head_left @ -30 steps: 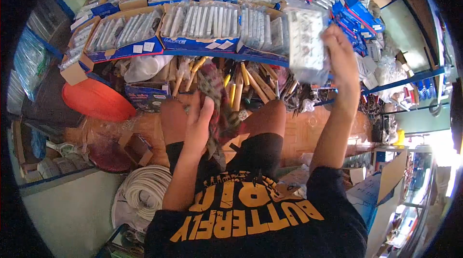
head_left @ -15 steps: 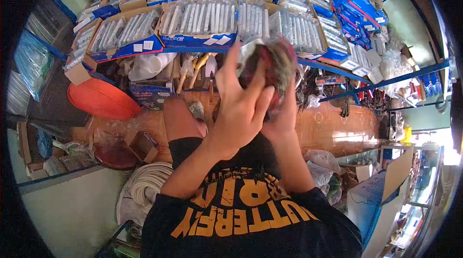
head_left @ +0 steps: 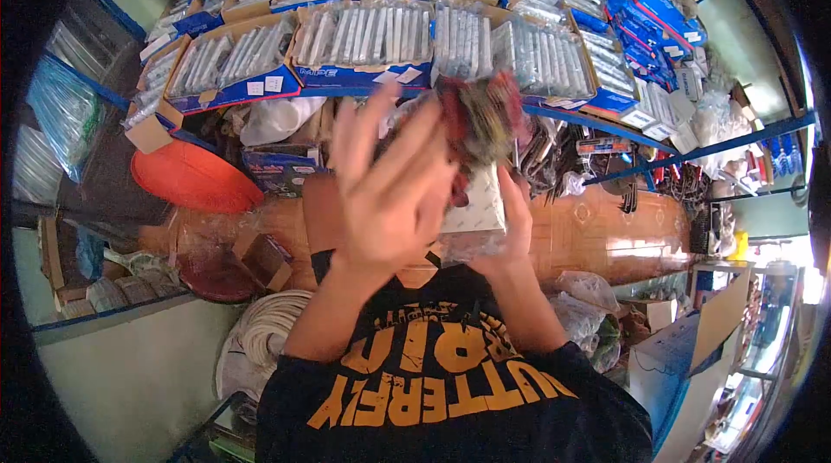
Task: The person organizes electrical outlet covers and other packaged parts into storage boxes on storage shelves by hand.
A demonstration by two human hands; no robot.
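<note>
My left hand (head_left: pixel 394 173) is raised in front of my chest, blurred, with several fingers stretched out. A crumpled cloth (head_left: pixel 481 117) in dark red and olive bunches up along its thumb side, seemingly caught there; the exact grip is hidden. Below the cloth is a white, flat, box-like piece (head_left: pixel 478 206), with what looks like clear plastic at its lower end. My right hand (head_left: pixel 512 225) grips this piece along its right edge, thumb and fingers around the side. The cloth covers its upper part.
Blue cardboard boxes (head_left: pixel 359 73) of plastic-wrapped flat packs line the shelf ahead. An orange-red round item (head_left: pixel 195 179) lies at the left, near a coil of white hose (head_left: pixel 264 329). An open carton (head_left: pixel 666 368) stands at the right, and metal tools hang under the shelf.
The cloth has lifted up and away, uncovering the white flat piece. My left hand has moved left and its fingers have spread. My right hand stays at the piece's side.
</note>
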